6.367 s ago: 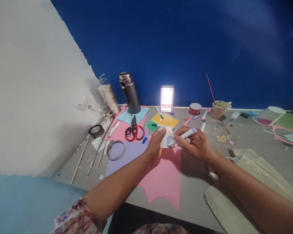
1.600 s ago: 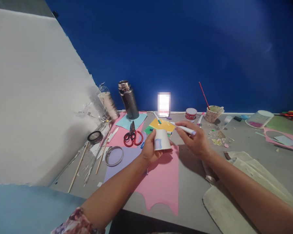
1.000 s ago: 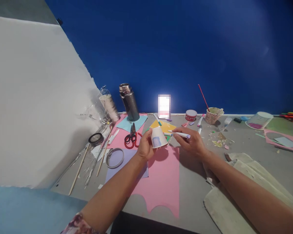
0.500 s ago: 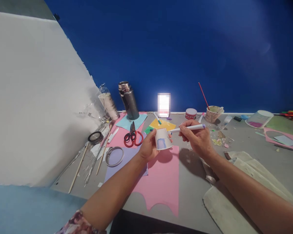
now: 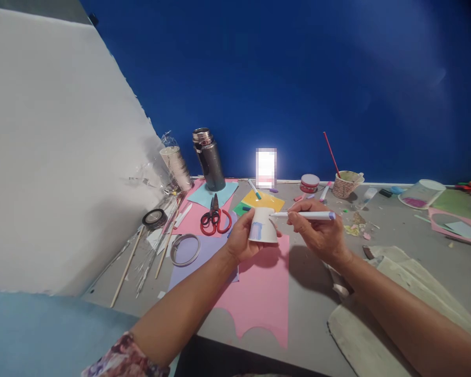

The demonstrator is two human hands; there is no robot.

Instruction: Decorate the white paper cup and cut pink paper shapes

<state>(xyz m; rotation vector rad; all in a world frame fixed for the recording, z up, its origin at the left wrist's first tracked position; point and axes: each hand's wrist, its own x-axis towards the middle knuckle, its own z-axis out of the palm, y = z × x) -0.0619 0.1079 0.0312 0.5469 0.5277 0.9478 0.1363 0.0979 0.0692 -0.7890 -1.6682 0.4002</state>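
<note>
My left hand is wrapped round a white paper cup, held upside down over a pink sheet. A pale blue-purple patch of colour shows on the cup's left side. Between the thumb and fingers of my right hand is a white marker with a purple end. Its tip points left and is at the cup's upper right side; whether it touches cannot be made out. A dark blue tip sticks out by my left fingers, its object mostly hidden. Red-handled scissors lie left of the cup.
Tape rolls, wooden sticks and a steel flask are on the left. Stacked paper cups stand behind. At the back are a lit, blurred screen and a cup with a brush. A cloth lies at right.
The cup has turned slightly, so its coloured patch sits further left. The marker's tip has come to the cup's upper right side. The whole view has shifted a little.
</note>
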